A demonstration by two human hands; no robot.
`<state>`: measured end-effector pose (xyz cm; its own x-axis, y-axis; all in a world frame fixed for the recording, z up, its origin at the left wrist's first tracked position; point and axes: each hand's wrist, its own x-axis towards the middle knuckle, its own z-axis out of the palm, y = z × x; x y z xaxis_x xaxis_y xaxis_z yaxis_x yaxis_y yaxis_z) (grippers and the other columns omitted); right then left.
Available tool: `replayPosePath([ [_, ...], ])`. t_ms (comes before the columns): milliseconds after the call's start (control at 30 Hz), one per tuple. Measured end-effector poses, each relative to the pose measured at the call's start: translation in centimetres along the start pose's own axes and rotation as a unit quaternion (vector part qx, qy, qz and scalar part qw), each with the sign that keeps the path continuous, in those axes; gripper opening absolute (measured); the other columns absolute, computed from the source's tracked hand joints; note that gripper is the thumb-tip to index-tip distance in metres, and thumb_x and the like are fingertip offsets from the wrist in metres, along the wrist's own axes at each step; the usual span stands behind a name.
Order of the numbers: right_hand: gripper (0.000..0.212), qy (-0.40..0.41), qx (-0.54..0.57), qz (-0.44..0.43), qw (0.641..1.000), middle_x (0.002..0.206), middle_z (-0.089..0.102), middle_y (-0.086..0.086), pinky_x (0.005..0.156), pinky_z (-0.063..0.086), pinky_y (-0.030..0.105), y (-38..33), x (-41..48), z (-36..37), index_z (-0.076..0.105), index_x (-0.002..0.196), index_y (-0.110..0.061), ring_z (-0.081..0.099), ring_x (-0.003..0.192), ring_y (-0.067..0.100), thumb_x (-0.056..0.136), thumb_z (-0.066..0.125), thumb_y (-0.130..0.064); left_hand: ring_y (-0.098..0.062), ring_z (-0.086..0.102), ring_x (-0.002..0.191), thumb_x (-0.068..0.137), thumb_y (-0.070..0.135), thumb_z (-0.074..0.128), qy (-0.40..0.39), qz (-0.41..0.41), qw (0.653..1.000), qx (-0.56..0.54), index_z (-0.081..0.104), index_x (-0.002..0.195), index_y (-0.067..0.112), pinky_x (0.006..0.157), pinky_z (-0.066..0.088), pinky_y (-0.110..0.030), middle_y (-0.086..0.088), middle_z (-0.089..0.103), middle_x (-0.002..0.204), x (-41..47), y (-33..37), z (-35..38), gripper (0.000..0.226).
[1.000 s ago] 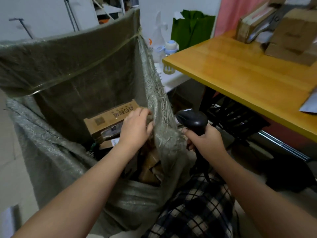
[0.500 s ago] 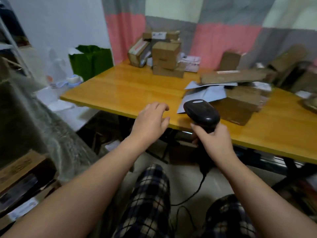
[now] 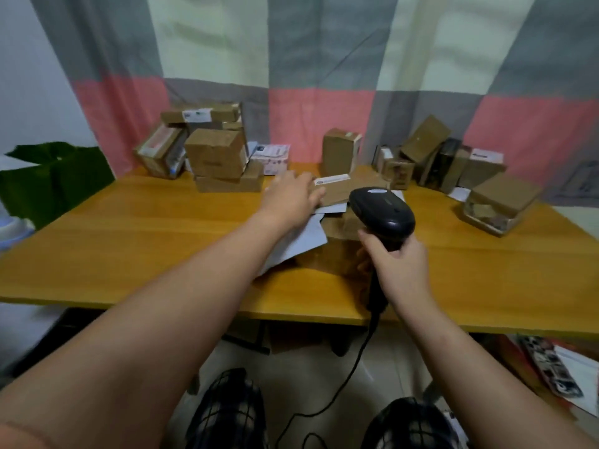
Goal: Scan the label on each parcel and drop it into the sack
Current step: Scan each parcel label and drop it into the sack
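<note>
The flat parcel (image 3: 335,192) is laid on white envelopes (image 3: 311,233) at the table's (image 3: 129,234) middle, long axis left to right. Its left end is touched by the outstretched left hand (image 3: 290,197). The scanner (image 3: 382,212) is gripped upright by the right hand (image 3: 400,270).

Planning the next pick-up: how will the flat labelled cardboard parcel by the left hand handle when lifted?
The flat parcel looks like stiff cardboard, so it probably stays rigid. Thin, so likely light. It rests on grey mailers, so it may slide if pushed.
</note>
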<state>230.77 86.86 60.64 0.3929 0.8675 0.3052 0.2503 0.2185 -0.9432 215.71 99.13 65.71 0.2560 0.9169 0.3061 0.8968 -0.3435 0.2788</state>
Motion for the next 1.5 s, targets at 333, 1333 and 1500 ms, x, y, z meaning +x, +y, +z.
replayPosePath([
  [333,0.018,-0.042,-0.13,0.076,0.988,0.064,0.068,0.004,0.07,0.057,0.045,1.8,1.9,0.5,0.057,0.082,-0.028,0.067,0.066,0.021,0.078,0.072,-0.039,-0.03,0.049,0.12,0.093,0.052,0.052,-0.087,-0.254,0.907,-0.326,0.034,0.144,0.006,0.093,0.045,-0.036,-0.013,0.044,0.143,2.6,-2.3,1.6,0.071],
  [1333,0.017,-0.208,0.136,0.181,0.951,0.067,0.064,0.016,0.056,0.052,0.031,-1.6,-6.3,11.8,0.066,0.093,-0.002,0.059,0.055,0.021,0.09,0.066,-0.019,-0.027,0.038,0.131,0.089,-0.002,0.054,0.013,-0.158,0.986,-0.052,0.058,0.13,0.023,0.113,0.028,-0.039,-0.004,0.044,0.143,-18.6,-20.1,-2.7,0.049],
  [1500,0.011,-0.218,0.058,0.119,0.967,0.065,0.064,0.007,0.058,0.053,0.024,-0.6,-6.4,14.9,0.064,0.086,-0.013,0.061,0.057,0.015,0.09,0.065,-0.024,-0.032,0.038,0.132,0.097,0.021,0.043,0.036,-0.257,0.964,-0.054,0.047,0.141,0.019,0.112,0.029,-0.04,-0.012,0.042,0.146,-18.0,-20.9,-2.3,0.044],
])
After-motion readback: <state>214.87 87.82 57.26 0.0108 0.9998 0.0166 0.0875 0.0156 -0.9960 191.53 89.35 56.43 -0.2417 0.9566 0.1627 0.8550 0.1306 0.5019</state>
